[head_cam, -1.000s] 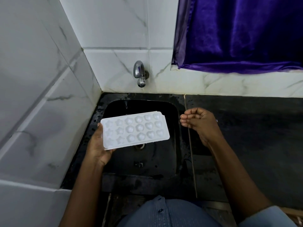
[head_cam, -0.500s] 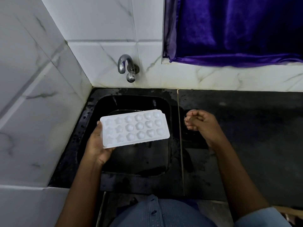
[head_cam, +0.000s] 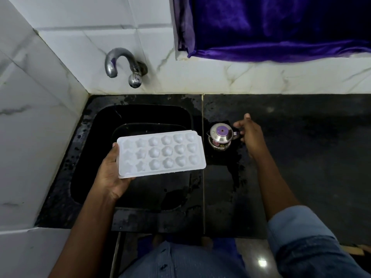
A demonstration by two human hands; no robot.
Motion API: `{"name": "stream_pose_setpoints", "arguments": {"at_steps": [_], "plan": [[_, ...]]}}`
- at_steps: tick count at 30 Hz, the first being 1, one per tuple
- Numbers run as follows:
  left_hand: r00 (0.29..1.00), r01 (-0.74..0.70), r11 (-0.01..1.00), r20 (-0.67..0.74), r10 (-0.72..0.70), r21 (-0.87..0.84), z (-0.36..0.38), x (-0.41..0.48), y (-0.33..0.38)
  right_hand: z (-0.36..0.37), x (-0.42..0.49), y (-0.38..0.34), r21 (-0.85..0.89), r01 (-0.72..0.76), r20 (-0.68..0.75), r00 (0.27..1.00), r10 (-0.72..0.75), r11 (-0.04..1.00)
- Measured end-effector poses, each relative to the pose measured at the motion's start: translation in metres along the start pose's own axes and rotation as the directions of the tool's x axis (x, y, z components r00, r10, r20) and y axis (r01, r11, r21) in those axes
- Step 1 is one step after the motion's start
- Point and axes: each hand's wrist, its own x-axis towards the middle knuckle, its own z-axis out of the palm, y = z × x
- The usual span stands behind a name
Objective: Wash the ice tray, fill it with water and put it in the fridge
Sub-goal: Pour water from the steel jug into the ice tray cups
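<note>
Left hand (head_cam: 112,177) grips the white ice tray (head_cam: 161,153), moulded cups upward. Right hand (head_cam: 250,135), earlier curled beside the tray, is now at the handle of a steel jug (head_cam: 219,136); grip unclear.

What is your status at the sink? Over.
Left hand grips ice tray over sink. Right hand open beside steel jug. Tap not running.

A black stone counter (head_cam: 301,161) runs left to right along the white tiled wall. A black sink (head_cam: 140,110) is set into its left part. Just right of the sink a small steel pot (head_cam: 219,137) stands upright on the counter, with a purple knob on its lid. The stone near the pot shows wet patches (head_cam: 234,177).
</note>
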Motion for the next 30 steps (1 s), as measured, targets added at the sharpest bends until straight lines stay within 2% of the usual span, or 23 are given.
{"name": "stream_pose_setpoints", "arguments": {"at_steps": [7, 13, 18, 20, 25, 30], "plan": [[0.997, 0.038, 0.999, -0.068, -0.036, 0.036, 0.021, -0.003, -0.007, 0.005, 0.02, 0.025, -0.05, -0.055, 0.054, 0.997, 0.058, 0.997], [0.993, 0.046, 0.999, -0.106, -0.043, 0.027, 0.024, -0.004, -0.009, 0.008, 0.024, 0.043, 0.038, -0.052, 0.065, 0.997, 0.049, 0.998], [0.993, 0.057, 0.998, -0.102, -0.054, 0.027, 0.022, -0.007, -0.016, 0.005, 0.028, 0.053, 0.053, 0.09, 0.185, 0.978, -0.098, 0.995], [0.992, 0.07, 0.997, -0.105, -0.067, 0.02, 0.022, -0.009, -0.02, 0.004, 0.03, 0.054, 0.071, 0.099, 0.227, 0.967, -0.113, 0.993], [0.989, 0.079, 0.997, -0.128, -0.079, -0.007, 0.023, -0.016, -0.028, 0.005, 0.034, 0.055, 0.109, 0.014, 0.305, 0.951, -0.047, 0.994], [0.988, 0.064, 0.998, -0.139, -0.065, -0.017, 0.026, -0.027, -0.033, 0.006, 0.031, 0.055, 0.232, -0.075, 0.348, 0.937, -0.011, 0.97]]}}
